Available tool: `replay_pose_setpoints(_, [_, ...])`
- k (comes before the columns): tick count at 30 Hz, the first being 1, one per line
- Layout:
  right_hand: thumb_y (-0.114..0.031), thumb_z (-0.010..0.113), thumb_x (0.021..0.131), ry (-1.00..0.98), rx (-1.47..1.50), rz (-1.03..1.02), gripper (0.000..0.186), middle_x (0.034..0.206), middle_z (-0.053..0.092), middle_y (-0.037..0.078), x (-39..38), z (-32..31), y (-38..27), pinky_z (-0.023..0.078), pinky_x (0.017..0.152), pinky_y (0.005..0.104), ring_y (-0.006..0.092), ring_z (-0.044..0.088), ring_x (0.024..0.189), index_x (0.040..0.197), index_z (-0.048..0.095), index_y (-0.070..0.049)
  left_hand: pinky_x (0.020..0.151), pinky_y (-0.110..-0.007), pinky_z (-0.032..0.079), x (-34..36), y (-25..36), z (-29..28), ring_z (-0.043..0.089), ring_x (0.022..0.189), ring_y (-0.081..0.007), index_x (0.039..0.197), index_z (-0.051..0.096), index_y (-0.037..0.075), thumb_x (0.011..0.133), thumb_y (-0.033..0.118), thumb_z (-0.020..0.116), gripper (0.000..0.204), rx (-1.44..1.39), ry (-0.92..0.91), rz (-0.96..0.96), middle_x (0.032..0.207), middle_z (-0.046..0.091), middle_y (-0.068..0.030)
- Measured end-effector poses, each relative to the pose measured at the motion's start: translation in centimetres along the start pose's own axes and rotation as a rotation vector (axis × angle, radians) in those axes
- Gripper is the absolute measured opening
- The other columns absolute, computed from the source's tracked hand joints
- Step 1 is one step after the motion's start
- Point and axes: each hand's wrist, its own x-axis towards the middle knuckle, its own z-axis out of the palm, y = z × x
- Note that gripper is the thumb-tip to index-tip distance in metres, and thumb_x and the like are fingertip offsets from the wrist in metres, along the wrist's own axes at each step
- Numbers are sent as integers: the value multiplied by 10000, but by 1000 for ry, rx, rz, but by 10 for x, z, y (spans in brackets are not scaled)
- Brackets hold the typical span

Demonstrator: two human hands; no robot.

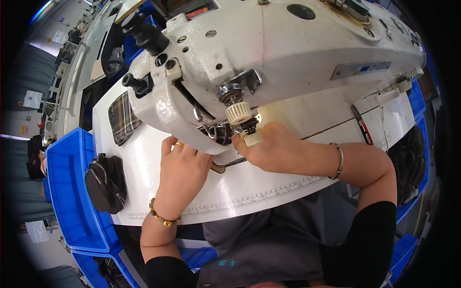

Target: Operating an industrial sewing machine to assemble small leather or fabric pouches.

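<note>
A white sewing machine [297,53] spans the far side of the white table [158,192]. A small dark fabric piece [223,134] with a pale stitched or toothed line lies by its needle area, largely hidden by the machine head. My right hand [271,149] is closed beside the presser, its finger and thumb at the piece. Bent fingers on my left hand [185,168] reach behind the machine head, which covers the tips, so what they hold does not show. Close to that hand's inner side, a dark strip with a tan end [218,168] lies on the table.
At left are a black pouch [105,182], a plaid fabric piece [124,119] and a blue bin [72,187]. Red-and-black snips [362,126] lie right of the machine. More black items [408,163] sit at far right by blue bins. A ruler strip [240,198] follows the table's front edge.
</note>
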Motion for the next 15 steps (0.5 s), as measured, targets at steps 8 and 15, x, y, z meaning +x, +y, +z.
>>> replay_pose_setpoints(8, [-88,627,694,4,-60,-17,49,590,592,77,1,3,-1,477,465,345,220,626,551,690,612,-41,1016,-572,276,-5,16,-7,570,872,-206,1153,578,125,708,137,741,474,35,-14,72,788,603,2])
replay_pose_setpoints(15, [-102,606,736,60,-24,-13,109,608,598,58,-6,15,-11,472,429,334,212,621,521,813,621,-26,947,-469,382,0,13,4,545,804,-227,996,674,111,624,40,731,384,-10,186,94,793,568,6])
